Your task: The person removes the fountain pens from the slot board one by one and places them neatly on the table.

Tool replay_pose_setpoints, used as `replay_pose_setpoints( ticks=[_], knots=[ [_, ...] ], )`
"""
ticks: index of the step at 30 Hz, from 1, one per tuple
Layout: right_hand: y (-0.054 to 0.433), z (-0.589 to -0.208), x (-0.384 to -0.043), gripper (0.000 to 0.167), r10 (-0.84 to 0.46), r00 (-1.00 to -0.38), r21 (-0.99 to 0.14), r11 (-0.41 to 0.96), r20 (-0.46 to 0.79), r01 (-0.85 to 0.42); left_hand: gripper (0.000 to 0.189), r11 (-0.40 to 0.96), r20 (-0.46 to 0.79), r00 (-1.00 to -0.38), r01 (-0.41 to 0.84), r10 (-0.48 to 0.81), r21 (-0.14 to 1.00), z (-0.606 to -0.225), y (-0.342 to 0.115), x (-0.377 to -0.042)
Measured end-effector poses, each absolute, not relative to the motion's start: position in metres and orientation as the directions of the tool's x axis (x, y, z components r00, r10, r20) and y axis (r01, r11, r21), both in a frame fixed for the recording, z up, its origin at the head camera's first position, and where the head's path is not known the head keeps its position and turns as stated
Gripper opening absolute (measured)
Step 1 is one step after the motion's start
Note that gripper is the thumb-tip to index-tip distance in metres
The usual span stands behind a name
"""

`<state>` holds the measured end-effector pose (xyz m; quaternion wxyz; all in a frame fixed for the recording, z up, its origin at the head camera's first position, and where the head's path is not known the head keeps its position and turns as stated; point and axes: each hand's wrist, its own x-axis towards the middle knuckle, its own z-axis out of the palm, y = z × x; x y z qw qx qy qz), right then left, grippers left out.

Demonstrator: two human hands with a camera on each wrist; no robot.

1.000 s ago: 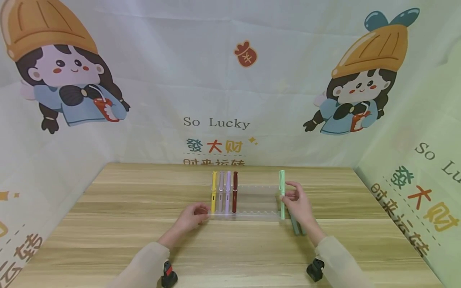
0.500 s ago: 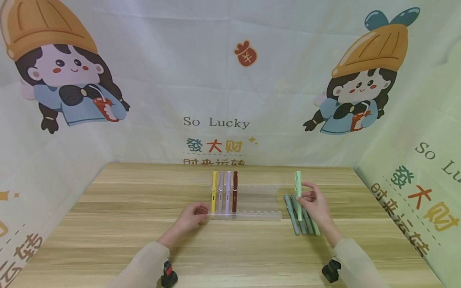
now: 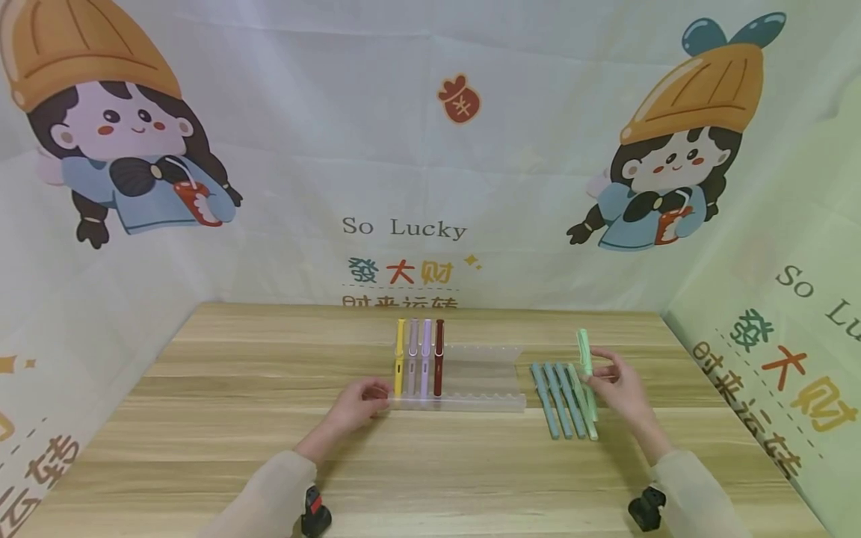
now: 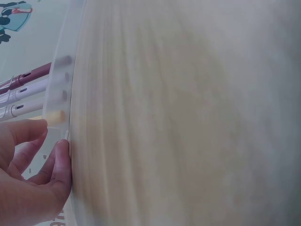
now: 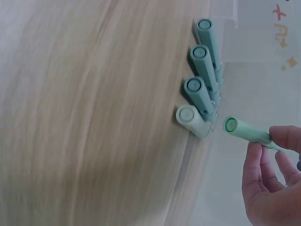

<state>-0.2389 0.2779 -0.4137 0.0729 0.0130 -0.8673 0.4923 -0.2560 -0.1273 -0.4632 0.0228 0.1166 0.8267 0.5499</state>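
A clear pen rack (image 3: 480, 404) holds a yellow pen (image 3: 400, 359), a greyish-mauve pen (image 3: 413, 359), a lilac pen (image 3: 426, 359) and a dark red pen (image 3: 439, 359) side by side at its left. My left hand (image 3: 359, 402) grips the rack's left end, with finger and thumb at the corner in the left wrist view. My right hand (image 3: 619, 387) pinches a mint green pen (image 3: 584, 347), tilted and raised off the table in the right wrist view. Just left of it lie three blue-green pens (image 3: 546, 407) and a pale green pen (image 5: 192, 120).
The wooden table (image 3: 430, 478) runs back to a printed cloth (image 3: 303, 149) hung behind and at both sides. Slots at the rack's right part hold no pens. The loose pens lie slanted just right of the rack.
My right hand has carried the mint green pen from the rack's right end rightward, past the loose pens, to their right side; the pen now tilts. My left hand stays put.
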Motion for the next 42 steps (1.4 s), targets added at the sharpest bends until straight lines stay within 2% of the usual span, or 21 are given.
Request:
replay_pose_setpoints(
  ticks=[8,21,42],
  knots=[
    [0.293,-0.418,-0.238,0.046,0.022,-0.996,-0.828,0.557,0.090,-0.062,0.015,0.378,0.089,-0.974,0.164,0.208,0.911,-0.465,-0.127,-0.257],
    [0.297,-0.427,-0.243,0.044,-0.013,-1.000,-0.840,0.543,-0.010,0.002,0.015,0.381,0.088,-0.974,0.163,0.208,0.910,-0.465,-0.127,-0.257],
    [0.299,-0.437,-0.252,0.040,0.022,-0.996,-0.738,0.671,-0.084,0.077,0.016,0.389,0.077,-0.978,0.149,0.194,0.909,-0.465,-0.127,-0.257]
  ],
)
